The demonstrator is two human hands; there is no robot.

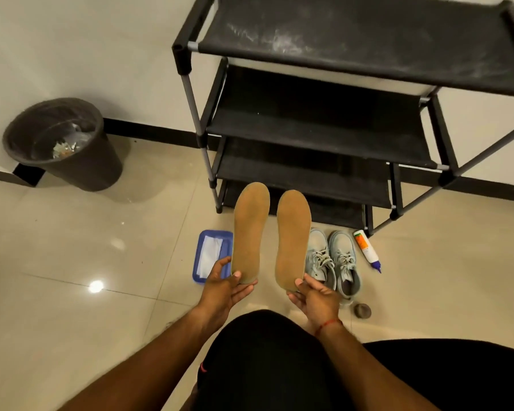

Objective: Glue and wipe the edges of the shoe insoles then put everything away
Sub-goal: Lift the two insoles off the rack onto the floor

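the left hand [221, 287] pinches the heel of one tan insole [250, 229] and the right hand [316, 296] the other insole [293, 238], both held above the floor [72, 247] between wipes tray [198, 262] and shoes [333, 262], glue bottle [367, 249] beyond.

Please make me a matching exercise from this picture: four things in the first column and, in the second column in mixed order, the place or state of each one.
Column 1
1. glue bottle
2. bin
3. pair of shoes
4. left insole

Column 2
A. held up by the left hand
B. lying on its side, right of the shoes
C. standing at the far left, rubbish inside
D. standing side by side in front of the rack

Pairs: 1-B, 2-C, 3-D, 4-A
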